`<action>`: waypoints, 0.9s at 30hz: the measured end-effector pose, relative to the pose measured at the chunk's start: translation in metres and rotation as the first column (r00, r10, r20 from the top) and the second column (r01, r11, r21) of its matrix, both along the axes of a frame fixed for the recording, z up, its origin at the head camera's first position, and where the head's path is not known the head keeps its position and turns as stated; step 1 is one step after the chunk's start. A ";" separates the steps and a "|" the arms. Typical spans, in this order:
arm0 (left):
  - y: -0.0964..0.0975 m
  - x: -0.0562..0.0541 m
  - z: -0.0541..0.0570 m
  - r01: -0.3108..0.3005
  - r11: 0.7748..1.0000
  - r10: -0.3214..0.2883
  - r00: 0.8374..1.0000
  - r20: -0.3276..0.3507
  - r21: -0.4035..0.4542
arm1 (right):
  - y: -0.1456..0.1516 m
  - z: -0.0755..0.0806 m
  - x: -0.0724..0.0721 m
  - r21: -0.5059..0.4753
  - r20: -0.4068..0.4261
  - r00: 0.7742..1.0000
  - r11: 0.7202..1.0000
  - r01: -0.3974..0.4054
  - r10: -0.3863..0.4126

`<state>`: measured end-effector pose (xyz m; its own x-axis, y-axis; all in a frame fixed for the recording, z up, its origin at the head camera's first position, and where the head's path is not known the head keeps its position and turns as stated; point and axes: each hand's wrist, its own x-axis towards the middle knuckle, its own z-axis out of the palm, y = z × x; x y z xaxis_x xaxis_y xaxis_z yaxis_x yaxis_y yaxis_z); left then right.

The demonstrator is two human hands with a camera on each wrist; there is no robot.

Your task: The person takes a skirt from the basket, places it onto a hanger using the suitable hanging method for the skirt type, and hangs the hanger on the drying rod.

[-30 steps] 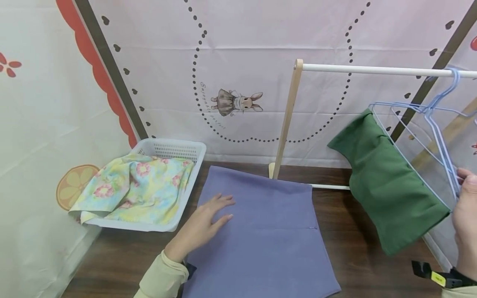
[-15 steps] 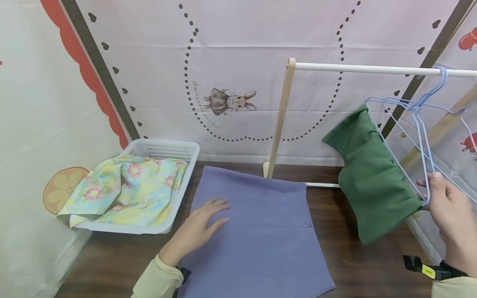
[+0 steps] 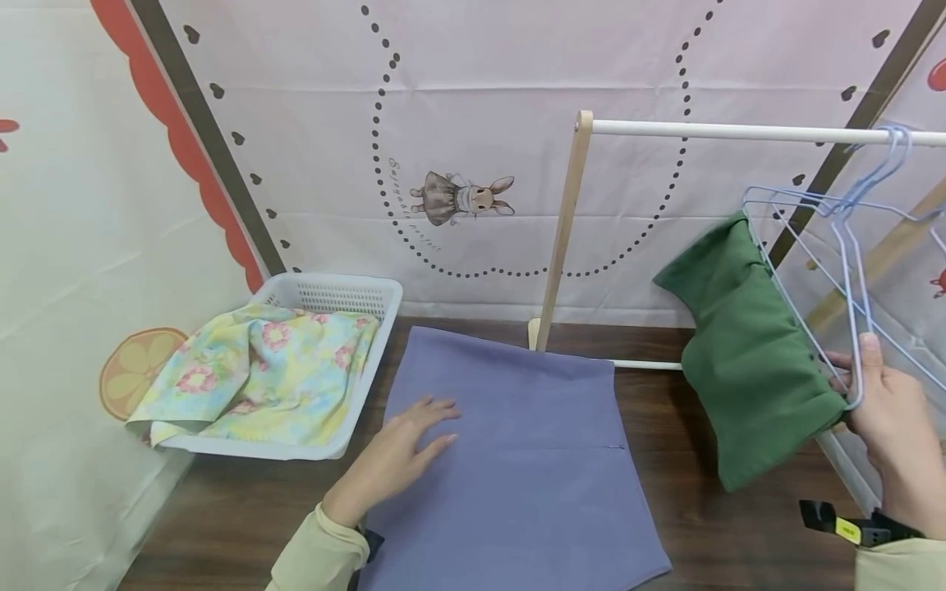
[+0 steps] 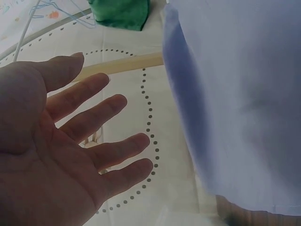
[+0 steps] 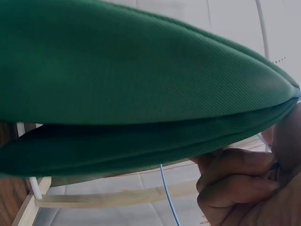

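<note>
In the head view, a green cloth (image 3: 761, 361) hangs folded over the bar of a light blue wire hanger (image 3: 856, 353) at the right. My right hand (image 3: 893, 427) grips that hanger near its lower corner. Seen from the right wrist, the green fabric (image 5: 141, 70) fills the upper part, and curled fingers (image 5: 235, 183) partly show below it. A purple cloth (image 3: 510, 460) lies spread flat in the middle. Over its left side my left hand (image 3: 395, 460) is held with fingers spread and nothing in them; the left wrist view shows its palm (image 4: 56, 160) apart from the cloth.
A rack with a white rod (image 3: 724, 130) and wooden posts (image 3: 565, 238) stands at the right, with more hangers hooked on it. At left, a white basket (image 3: 392, 308) holds a floral cloth (image 3: 296, 369). Brown wood-look surface (image 3: 214, 525) lies beneath; printed sheets (image 3: 480, 49) form walls.
My right hand has drawn the hanger's lower corner leftward, and the green cloth on it has swung and bunched slightly. My left hand has stayed over the purple cloth.
</note>
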<state>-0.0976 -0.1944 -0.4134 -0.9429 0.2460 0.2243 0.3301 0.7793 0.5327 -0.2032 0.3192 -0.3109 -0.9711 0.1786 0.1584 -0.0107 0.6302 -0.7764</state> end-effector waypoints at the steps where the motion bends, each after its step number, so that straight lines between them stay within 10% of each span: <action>1: 0.000 0.000 0.000 0.000 1.000 0.000 1.000 0.001 -0.001 | -0.001 0.000 0.000 0.017 -0.011 1.000 1.000 0.017 -0.017; 11: -0.001 0.000 -0.004 -0.003 1.000 0.003 1.000 0.009 0.002 | -0.004 0.003 0.000 0.006 -0.104 0.984 0.989 0.148 -0.147; 21: 0.001 0.000 -0.003 -0.001 1.000 0.000 1.000 0.015 0.009 | 0.003 0.002 0.014 -0.214 -0.206 0.972 0.974 0.071 -0.116; 23: 0.002 0.001 -0.003 -0.002 1.000 0.002 1.000 0.019 0.009 | 0.020 -0.012 0.006 -0.254 -0.219 0.971 0.966 0.042 -0.100; 27: 0.002 0.001 -0.003 -0.004 1.000 0.004 1.000 0.026 0.012 | 0.110 -0.092 -0.048 -0.211 -0.245 0.964 0.976 0.047 -0.100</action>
